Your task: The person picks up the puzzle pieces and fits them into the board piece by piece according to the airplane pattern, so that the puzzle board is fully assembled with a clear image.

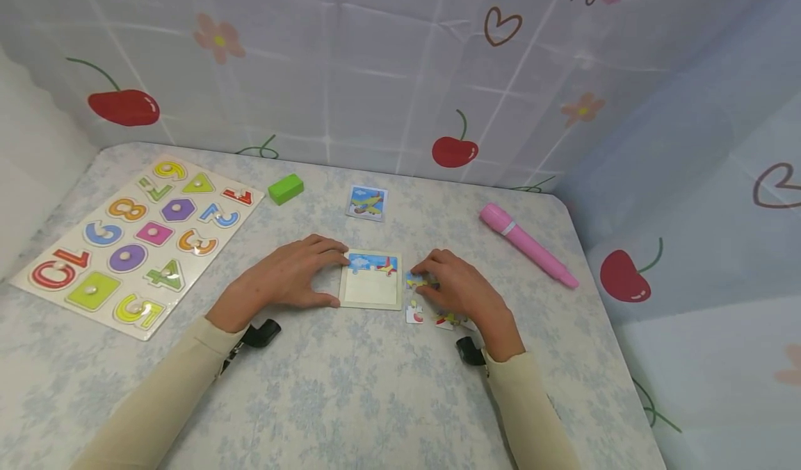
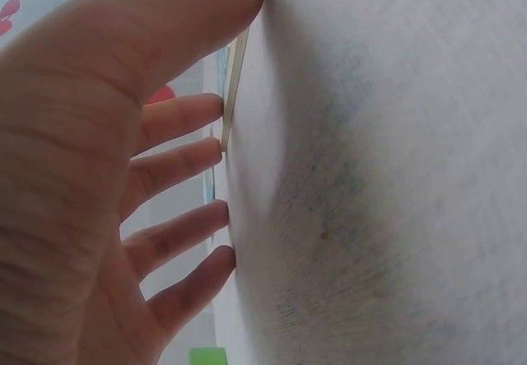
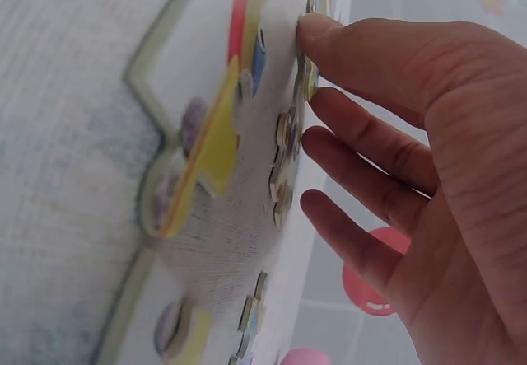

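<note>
A square puzzle board (image 1: 370, 292) with a pale rim lies on the table. Blue sky pieces and a red-and-yellow piece fill its top row; the lower part is bare. My left hand (image 1: 284, 274) rests at the board's left side, thumb by the lower corner, the other fingers spread near the upper edge. To the right, my right hand (image 1: 462, 286) pinches a small blue-and-yellow puzzle piece (image 1: 411, 281) between thumb and forefinger, close by the board. In the right wrist view the thumb lies against the piece (image 3: 311, 81). Other loose puzzle pieces (image 1: 414, 313) lie below this hand, some partly hidden.
Behind the board lie a small airplane picture card (image 1: 366, 203) and a green block (image 1: 286, 189). A number-and-shape board (image 1: 134, 239) covers the table's left side. Right of the hands lies a pink pen-shaped object (image 1: 528, 245). A printed curtain (image 1: 375, 74) hangs at the table's back edge.
</note>
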Available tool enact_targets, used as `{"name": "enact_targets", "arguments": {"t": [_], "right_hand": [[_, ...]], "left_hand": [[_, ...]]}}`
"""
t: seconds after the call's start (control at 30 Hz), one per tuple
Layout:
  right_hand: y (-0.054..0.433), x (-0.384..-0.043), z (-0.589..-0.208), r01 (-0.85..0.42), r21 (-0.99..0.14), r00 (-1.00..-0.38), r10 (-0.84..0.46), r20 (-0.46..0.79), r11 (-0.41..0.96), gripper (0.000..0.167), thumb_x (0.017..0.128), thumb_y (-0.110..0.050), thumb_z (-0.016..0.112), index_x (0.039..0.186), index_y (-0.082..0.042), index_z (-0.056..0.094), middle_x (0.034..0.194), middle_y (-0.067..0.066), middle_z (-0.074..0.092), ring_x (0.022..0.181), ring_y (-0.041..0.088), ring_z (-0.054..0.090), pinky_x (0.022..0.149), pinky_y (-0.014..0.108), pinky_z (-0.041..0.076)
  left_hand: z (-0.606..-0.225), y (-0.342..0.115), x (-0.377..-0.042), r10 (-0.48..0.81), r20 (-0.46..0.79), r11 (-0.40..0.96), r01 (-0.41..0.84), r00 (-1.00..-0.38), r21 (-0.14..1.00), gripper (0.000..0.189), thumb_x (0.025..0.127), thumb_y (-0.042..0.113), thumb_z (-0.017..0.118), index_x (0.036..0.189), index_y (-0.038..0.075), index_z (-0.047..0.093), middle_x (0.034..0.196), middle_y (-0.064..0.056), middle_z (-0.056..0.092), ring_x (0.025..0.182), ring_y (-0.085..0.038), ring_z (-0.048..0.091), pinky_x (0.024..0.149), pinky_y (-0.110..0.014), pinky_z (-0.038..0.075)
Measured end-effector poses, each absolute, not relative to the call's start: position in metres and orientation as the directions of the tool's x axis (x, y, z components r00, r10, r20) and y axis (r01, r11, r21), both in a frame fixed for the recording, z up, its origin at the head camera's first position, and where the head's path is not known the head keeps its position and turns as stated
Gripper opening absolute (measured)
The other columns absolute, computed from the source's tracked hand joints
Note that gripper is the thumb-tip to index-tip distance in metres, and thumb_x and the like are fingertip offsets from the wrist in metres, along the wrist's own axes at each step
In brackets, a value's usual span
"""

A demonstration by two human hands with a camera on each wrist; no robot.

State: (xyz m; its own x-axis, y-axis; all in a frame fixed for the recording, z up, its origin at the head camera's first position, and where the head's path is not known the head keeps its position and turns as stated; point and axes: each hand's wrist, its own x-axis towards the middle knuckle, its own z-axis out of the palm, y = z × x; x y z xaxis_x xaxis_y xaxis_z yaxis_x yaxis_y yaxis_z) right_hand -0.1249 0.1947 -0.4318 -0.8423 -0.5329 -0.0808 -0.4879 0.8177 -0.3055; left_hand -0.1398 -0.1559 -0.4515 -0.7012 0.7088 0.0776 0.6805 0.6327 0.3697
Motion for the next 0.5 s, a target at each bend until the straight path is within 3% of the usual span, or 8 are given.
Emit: {"name": "enact_targets", "arguments": {"t": [0.2,0.5], "right_hand": [[0.194,-0.126,-0.431,-0.513,-0.292,-0.836,-0.546,-0.040,0.807,0.036,0.095,-0.022,0.086,0.128,-0.012,0.077,0.118,0.002,0.065,0.100,0.016,0.061,0.088,0.036,0.056],[0.177,-0.131,-0.425,-0.557,-0.311,-0.806,-0.592,-0.022,0.770,0.035,0.096,-0.023,0.085,0.129,-0.012,0.077,0.118,0.002,0.066,0.103,0.018,0.062,0.092,0.037,0.057]], "left_hand": [[-0.451,-0.156,-0.140,0.708,0.073,0.635,0.678,-0.703,0.370,0.075,0.084,0.053,0.091,0.142,0.012,0.069,0.155,-0.006,0.058,0.142,-0.030,0.053,0.109,-0.052,0.051],[-0.450,-0.156,-0.139,0.705,0.069,0.634,0.671,-0.706,0.385,0.074,0.084,0.053,0.091,0.142,0.012,0.069,0.155,-0.006,0.057,0.142,-0.030,0.053,0.110,-0.052,0.051]]}}
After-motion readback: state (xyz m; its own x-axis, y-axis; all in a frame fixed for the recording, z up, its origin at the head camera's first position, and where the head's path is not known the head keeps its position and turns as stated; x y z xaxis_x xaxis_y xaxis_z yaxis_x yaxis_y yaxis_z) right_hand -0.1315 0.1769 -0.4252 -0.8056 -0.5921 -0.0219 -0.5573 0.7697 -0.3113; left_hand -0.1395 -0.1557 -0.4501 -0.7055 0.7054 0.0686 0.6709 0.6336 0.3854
